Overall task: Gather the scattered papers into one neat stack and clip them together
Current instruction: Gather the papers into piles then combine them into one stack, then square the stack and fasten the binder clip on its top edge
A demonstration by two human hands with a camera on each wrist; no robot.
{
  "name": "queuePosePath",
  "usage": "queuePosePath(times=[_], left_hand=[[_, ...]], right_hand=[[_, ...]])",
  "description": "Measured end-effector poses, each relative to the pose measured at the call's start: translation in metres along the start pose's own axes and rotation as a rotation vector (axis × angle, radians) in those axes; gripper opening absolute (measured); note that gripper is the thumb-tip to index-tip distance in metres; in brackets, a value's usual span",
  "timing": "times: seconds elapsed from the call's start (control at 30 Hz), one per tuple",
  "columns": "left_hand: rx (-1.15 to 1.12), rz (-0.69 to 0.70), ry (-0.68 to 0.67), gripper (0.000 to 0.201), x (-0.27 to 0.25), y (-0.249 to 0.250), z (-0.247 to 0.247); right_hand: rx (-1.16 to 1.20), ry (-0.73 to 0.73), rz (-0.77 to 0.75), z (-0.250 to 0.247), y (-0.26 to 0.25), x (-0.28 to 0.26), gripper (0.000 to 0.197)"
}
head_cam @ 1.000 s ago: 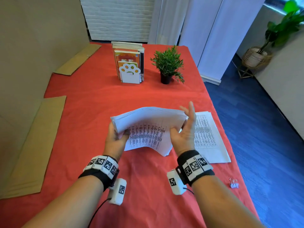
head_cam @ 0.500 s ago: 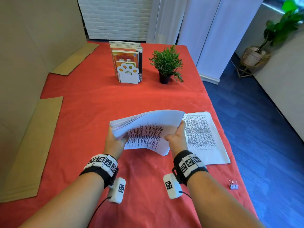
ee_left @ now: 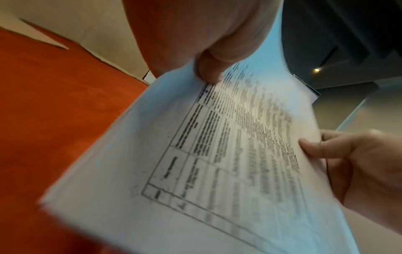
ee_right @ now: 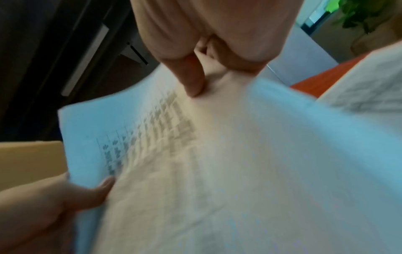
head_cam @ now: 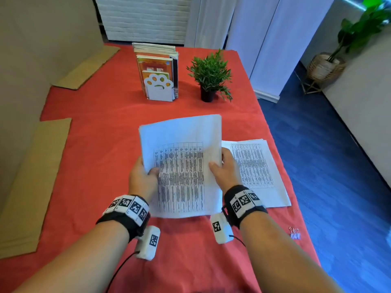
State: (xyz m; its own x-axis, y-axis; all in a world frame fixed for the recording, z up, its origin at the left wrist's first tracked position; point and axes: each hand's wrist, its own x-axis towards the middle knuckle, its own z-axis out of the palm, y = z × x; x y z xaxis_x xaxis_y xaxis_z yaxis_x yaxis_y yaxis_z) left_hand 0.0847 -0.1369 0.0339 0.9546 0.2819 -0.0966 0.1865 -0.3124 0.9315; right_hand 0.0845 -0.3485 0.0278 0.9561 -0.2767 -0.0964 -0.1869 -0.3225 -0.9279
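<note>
A sheaf of white printed papers (head_cam: pixel 182 163) stands almost upright above the red table, printed face toward me. My left hand (head_cam: pixel 142 176) grips its left edge, thumb on the front. My right hand (head_cam: pixel 224 169) grips the right edge the same way. The left wrist view shows the papers (ee_left: pixel 217 163) pinched by my left hand (ee_left: pixel 208 72), and the right wrist view shows the papers (ee_right: pixel 217 163) under my right hand (ee_right: pixel 193 84). More printed sheets (head_cam: pixel 256 172) lie flat on the cloth to the right. A small binder clip (head_cam: pixel 295 233) lies near the table's right edge.
A book rack with a paw-shaped end (head_cam: pixel 157 72) and a small potted plant (head_cam: pixel 210 77) stand at the back of the red table (head_cam: pixel 95 155). Cardboard sheets (head_cam: pixel 31 182) lie along the left side. The table's right edge drops to blue floor (head_cam: pixel 338 166).
The sheaf has swung from lying nearly flat and fanned to standing upright with edges together. My right hand went from open against the edge to gripping it.
</note>
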Motion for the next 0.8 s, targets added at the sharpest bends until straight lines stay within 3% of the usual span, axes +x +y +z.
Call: queuePosePath(times=[0.13,0.33,0.5,0.67,0.8], left_hand=[[0.115,-0.177,-0.038,0.034,-0.012,-0.023,0.003],[0.2,-0.386,-0.103,0.03,-0.035,-0.078,0.015],[0.273,-0.475,-0.16,0.035,-0.034,-0.098,0.015],[0.034,-0.63,-0.166,0.036,-0.029,-0.105,0.011],[-0.044,-0.646,-0.198,0.04,-0.031,-0.102,0.009]], right_hand=[[-0.321,0.079,0.085,-0.038,0.045,0.018,0.033],[-0.698,0.225,0.465,-0.122,0.118,0.037,0.048],[-0.746,0.231,0.613,-0.146,0.141,0.046,0.063],[-0.817,0.173,0.717,-0.147,0.144,0.055,0.07],[-0.811,0.106,0.778,-0.147,0.147,0.059,0.072]])
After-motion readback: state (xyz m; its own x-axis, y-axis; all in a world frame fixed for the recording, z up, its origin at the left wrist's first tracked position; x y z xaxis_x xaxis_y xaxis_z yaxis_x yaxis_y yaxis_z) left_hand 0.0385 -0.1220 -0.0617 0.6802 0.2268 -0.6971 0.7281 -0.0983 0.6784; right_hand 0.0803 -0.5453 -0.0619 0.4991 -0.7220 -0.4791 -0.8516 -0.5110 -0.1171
